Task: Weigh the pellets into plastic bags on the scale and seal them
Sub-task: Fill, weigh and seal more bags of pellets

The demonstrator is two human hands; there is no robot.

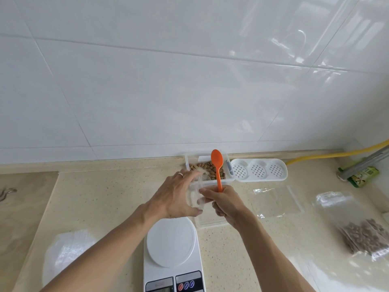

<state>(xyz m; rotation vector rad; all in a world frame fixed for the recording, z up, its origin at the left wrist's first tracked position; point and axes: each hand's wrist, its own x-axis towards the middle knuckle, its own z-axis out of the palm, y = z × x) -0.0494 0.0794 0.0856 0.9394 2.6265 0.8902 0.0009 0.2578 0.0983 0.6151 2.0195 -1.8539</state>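
A white kitchen scale (173,256) with a round flat plate sits closest, on a pale speckled stone counter (105,199). Its plate is bare. Left of it lies a heap of crinkly clear bags (65,253). Far to the right lies a stack of clear bags filled with small brown pellets (366,239).

Just past the scale, both hands meet above the counter. The left hand (179,197) has its fingers curled round a small clear plastic bag (196,197), thin and shiny. The right hand (225,202) pinches the other side of that bag and also grips the handle of an orange plastic spoon (217,167). The spoon stands up with its bowl at the top.

Under the right hand is a clear flat lid (208,223). To its right, a flat empty clear bag (275,202) lies on the counter.

Behind the hands is a clear plastic box (229,180) holding tan pellets (207,168). Beside it is a white plastic tray with three round holed cups (259,170). A yellow hose (336,154) runs along the back. The wall (168,81) is big shiny white tiles.
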